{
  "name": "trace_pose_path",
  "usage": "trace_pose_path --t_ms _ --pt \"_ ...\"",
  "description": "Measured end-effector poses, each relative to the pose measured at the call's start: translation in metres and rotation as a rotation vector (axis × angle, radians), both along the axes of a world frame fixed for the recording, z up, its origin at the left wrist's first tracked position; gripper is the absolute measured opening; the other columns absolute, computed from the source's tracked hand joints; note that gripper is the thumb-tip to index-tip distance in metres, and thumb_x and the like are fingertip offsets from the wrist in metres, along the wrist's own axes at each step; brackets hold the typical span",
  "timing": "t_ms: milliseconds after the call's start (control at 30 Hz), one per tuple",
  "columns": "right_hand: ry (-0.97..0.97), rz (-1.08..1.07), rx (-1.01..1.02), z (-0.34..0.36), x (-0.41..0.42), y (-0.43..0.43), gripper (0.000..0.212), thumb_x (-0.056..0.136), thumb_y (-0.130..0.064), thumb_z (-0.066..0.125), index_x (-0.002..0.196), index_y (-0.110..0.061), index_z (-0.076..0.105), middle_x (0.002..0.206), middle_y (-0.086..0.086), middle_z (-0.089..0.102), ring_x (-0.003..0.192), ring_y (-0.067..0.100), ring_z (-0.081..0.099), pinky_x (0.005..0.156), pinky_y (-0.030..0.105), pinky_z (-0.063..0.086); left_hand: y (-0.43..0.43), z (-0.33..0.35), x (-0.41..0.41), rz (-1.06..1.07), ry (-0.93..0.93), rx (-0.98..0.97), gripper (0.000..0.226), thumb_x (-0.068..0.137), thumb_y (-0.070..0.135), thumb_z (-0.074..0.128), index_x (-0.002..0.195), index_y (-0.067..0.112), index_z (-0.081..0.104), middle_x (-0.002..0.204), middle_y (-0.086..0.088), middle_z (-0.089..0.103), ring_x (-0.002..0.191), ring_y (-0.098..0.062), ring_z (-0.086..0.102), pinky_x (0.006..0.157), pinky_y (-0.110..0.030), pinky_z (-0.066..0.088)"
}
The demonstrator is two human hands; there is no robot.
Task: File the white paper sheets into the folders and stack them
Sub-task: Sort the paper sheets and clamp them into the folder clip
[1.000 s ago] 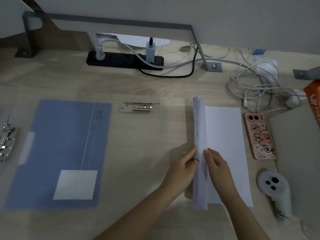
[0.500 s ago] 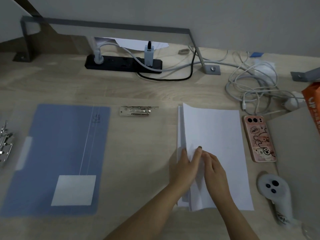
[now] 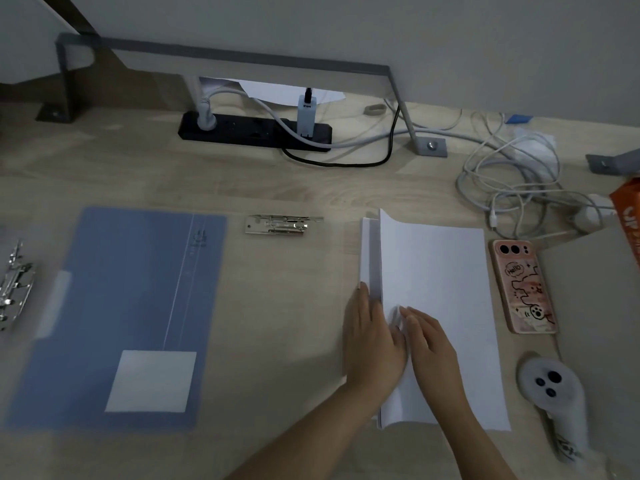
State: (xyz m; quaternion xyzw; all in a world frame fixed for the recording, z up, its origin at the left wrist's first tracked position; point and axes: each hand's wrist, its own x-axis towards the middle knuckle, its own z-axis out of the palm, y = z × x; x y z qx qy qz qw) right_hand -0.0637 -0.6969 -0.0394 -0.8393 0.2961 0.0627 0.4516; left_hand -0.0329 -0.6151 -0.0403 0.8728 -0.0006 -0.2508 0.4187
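A stack of white paper sheets point(image 3: 436, 282) lies on the wooden desk right of centre, its left edge lifted and fanned. My left hand point(image 3: 372, 336) lies flat with straight fingers against that left edge. My right hand point(image 3: 427, 341) rests flat on top of the sheets, fingers pointing up-left and touching the left hand. A blue folder point(image 3: 121, 299) with a white label lies flat on the left of the desk. A metal clip bar point(image 3: 280, 224) lies between folder and paper.
A pink phone point(image 3: 523, 285) and a white controller point(image 3: 550, 393) lie right of the paper. Tangled white cables point(image 3: 512, 188) and an orange box point(image 3: 628, 209) sit at back right, a black power strip point(image 3: 254, 131) at the back, metal binder parts point(image 3: 14, 285) at far left.
The sheets stood on edge between both hands a second ago; they have since been laid down to the right. Both hands have flattened onto the stack.
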Motion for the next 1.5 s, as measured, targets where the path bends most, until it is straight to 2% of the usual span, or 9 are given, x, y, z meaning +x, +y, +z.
trace_pose_path --t_ms 100,300,433,567,800,900,1033,1233,1500 --pt "0.000 0.000 0.006 0.000 0.000 -0.001 0.034 0.098 -0.020 0.037 0.126 -0.012 0.055 0.134 0.005 0.053 0.114 0.007 0.046 0.096 0.017 0.030 0.001 0.001 0.001 0.027 0.036 -0.038 0.051 0.097 0.035 0.031 0.143 0.014 0.023 0.159 -0.001 -0.003 0.147 -0.015 -0.001 0.120 -0.028 0.014" --pt "-0.005 0.012 -0.001 -0.001 0.000 0.000 0.034 0.098 -0.019 0.037 0.126 -0.012 0.055 0.135 0.005 0.052 0.120 0.010 0.046 0.098 0.017 0.029 0.004 -0.006 0.000 -0.010 0.015 -0.054 0.055 0.098 0.023 0.036 0.147 0.014 0.014 0.159 0.003 -0.005 0.146 -0.011 -0.006 0.120 -0.026 0.009" --pt "-0.009 0.020 -0.007 -0.003 -0.001 -0.001 0.034 0.098 -0.019 0.037 0.126 -0.012 0.055 0.135 0.006 0.052 0.118 0.008 0.045 0.099 0.018 0.029 0.005 -0.006 -0.006 -0.039 -0.050 -0.049 0.063 0.095 0.045 0.021 0.148 0.013 0.011 0.159 0.002 -0.006 0.146 -0.011 -0.008 0.120 -0.027 0.005" --pt "-0.010 0.022 -0.013 -0.004 -0.002 -0.001 0.035 0.098 -0.020 0.037 0.126 -0.011 0.055 0.135 0.006 0.052 0.124 0.016 0.047 0.100 0.019 0.030 0.005 -0.012 -0.011 -0.005 -0.089 -0.032 0.119 0.054 0.078 -0.024 0.149 0.015 0.009 0.158 0.002 -0.008 0.145 -0.010 -0.010 0.118 -0.024 -0.001" --pt "-0.005 0.018 0.001 -0.003 -0.001 -0.001 0.035 0.098 -0.021 0.037 0.126 -0.011 0.055 0.136 0.005 0.052 0.120 0.009 0.045 0.100 0.019 0.029 0.004 -0.007 -0.013 0.019 -0.050 -0.045 0.125 0.047 0.084 -0.024 0.148 0.014 -0.002 0.158 0.003 -0.006 0.145 -0.011 -0.006 0.114 -0.024 -0.004" --pt "-0.002 0.019 -0.001 -0.002 -0.002 0.000 0.035 0.098 -0.021 0.037 0.126 -0.012 0.055 0.136 0.006 0.051 0.124 0.014 0.046 0.099 0.018 0.029 0.005 -0.004 -0.013 0.018 -0.067 -0.082 0.103 0.070 0.079 -0.007 0.148 0.015 0.010 0.158 0.004 0.004 0.145 -0.010 0.003 0.119 -0.026 0.006" --pt "0.003 0.027 0.007 0.001 -0.001 -0.001 0.034 0.098 -0.020 0.037 0.126 -0.012 0.055 0.136 0.005 0.051 0.115 0.004 0.042 0.098 0.017 0.029 0.004 -0.004 -0.012 0.133 -0.078 -0.220 0.045 0.093 0.022 0.042 0.137 0.019 0.035 0.142 0.004 0.040 0.132 -0.009 0.038 0.110 -0.028 0.037" --pt "0.021 0.004 0.009 -0.001 -0.002 -0.001 0.034 0.098 -0.022 0.037 0.126 -0.015 0.055 0.138 0.002 0.050 0.126 0.014 0.045 0.100 0.018 0.028 0.001 -0.011 0.012 0.300 0.221 -0.253 0.003 0.091 0.014 0.046 0.088 0.014 0.046 0.088 -0.002 0.051 0.084 -0.017 0.052 0.072 -0.021 0.041" --pt "-0.008 -0.089 -0.072 0.016 -0.001 -0.025 0.040 0.095 -0.024 0.044 0.134 -0.016 0.045 0.140 0.008 0.044 0.126 0.024 0.044 0.105 0.037 0.035 0.015 0.005 0.016 0.175 0.231 -0.403 0.028 0.095 0.014 0.042 0.122 0.012 0.049 0.122 -0.003 0.058 0.108 -0.013 0.054 0.090 -0.022 0.039"
